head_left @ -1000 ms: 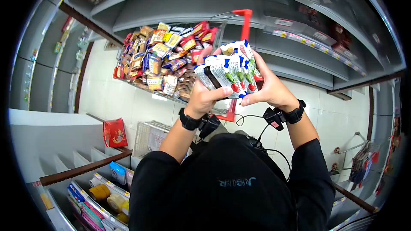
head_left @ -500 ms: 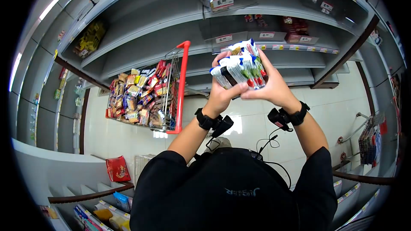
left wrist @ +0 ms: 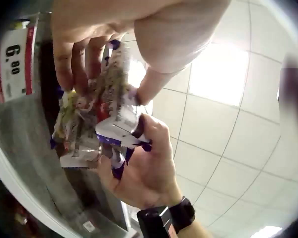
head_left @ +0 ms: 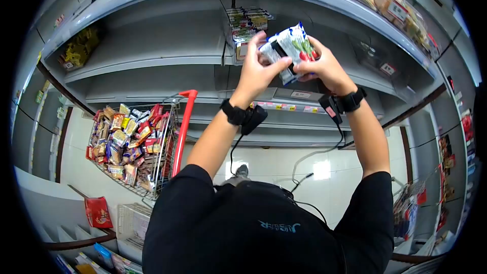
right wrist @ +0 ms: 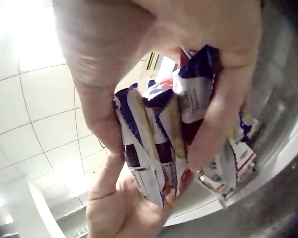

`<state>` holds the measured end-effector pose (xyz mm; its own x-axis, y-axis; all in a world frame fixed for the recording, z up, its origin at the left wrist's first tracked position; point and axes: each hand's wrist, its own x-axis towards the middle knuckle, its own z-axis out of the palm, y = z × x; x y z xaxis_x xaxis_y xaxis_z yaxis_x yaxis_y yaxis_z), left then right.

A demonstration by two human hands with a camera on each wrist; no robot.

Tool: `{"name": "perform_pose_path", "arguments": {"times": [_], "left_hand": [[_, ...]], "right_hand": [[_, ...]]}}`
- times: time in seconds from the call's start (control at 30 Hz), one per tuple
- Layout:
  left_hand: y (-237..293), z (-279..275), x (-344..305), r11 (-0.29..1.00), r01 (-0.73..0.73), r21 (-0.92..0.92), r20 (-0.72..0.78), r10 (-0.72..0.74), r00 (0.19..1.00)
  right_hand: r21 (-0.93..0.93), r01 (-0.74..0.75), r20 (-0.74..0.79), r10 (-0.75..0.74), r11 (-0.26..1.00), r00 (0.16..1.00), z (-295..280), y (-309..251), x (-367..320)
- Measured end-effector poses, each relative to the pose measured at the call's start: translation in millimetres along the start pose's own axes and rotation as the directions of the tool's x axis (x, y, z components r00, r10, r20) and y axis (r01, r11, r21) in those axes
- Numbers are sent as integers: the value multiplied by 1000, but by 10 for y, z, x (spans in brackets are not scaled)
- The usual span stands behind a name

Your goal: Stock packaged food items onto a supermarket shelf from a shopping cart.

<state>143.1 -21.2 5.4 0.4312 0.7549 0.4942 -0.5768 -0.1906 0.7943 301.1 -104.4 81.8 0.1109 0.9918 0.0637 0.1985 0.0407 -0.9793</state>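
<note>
Between my two hands is a small stack of snack packets (head_left: 292,45), white with blue ends and a picture of red and green vegetables. My left hand (head_left: 257,73) grips the left side, thumb across the front. On the other side my right hand (head_left: 327,68) holds the packets, its thumb near the left thumb. Several packets stand side by side in the right wrist view, the white-and-blue packet (right wrist: 139,144) nearest the thumb. Just beyond the left fingers, a row of similar packets (head_left: 248,20) sits on the shelf (head_left: 167,45).
A shopping cart (head_left: 183,132) full of mixed snack packs stands at lower left. Yellow packs (head_left: 81,48) lie at the shelf's left end. Above right is an upper shelf with bagged goods (head_left: 390,0). A price tag (left wrist: 15,64) hangs close to the left hand. A red bag (head_left: 98,212) is at lower left.
Both hands have moved with the packets from near the cart up to the shelf, close to the row of similar packets. The cart now appears farther left and lower.
</note>
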Motion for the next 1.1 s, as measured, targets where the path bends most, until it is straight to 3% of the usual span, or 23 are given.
{"name": "perform_pose_path", "arguments": {"times": [0.07,0.1,0.17,0.2,0.37,0.43,0.5,0.63,0.67,0.73,0.83,0.87,1.0,1.1], "left_hand": [[-60,13,318,985,-101,140,-50,109,993],[-96,-44,478,913,-108,393,-28,129,991],[-206,-124,720,592,-199,781,30,283,959],[-182,-119,770,567,-132,813,-8,238,971],[-382,-299,985,417,-100,904,-31,295,955],[-437,-344,1012,325,-79,942,-13,274,962],[-479,-381,1039,205,-42,978,-11,248,969],[-530,-414,1072,200,-9,980,-50,287,957],[-534,-408,1040,217,1,976,-64,284,957],[-549,-430,1013,212,0,977,-59,270,961],[-508,-451,984,209,-31,977,-30,280,960],[-497,-466,975,213,-30,977,-25,254,967],[-494,-484,926,245,-32,969,-28,236,971],[-489,-497,931,243,-48,969,-9,226,974]], "right_hand": [[-13,-44,5,44,999,999,-195,27,397],[-21,-64,5,64,998,998,-291,39,574],[-54,-69,4,69,996,998,-452,100,923],[-94,-65,28,68,993,997,-513,84,1064],[-301,-50,91,81,952,993,-666,24,1651],[-555,-49,78,111,830,991,-718,78,1976],[-606,32,156,79,795,985,-767,129,2208],[-794,68,182,129,604,975,-704,38,2411],[-791,77,199,138,607,970,-657,80,2468],[-914,48,161,252,402,954,-552,128,2655],[-940,91,207,336,330,919,-568,140,2842],[-858,122,282,258,499,924,-612,105,2734],[-850,185,406,389,493,827,-659,229,2835],[-812,302,510,358,499,782,-532,208,2821]]}}
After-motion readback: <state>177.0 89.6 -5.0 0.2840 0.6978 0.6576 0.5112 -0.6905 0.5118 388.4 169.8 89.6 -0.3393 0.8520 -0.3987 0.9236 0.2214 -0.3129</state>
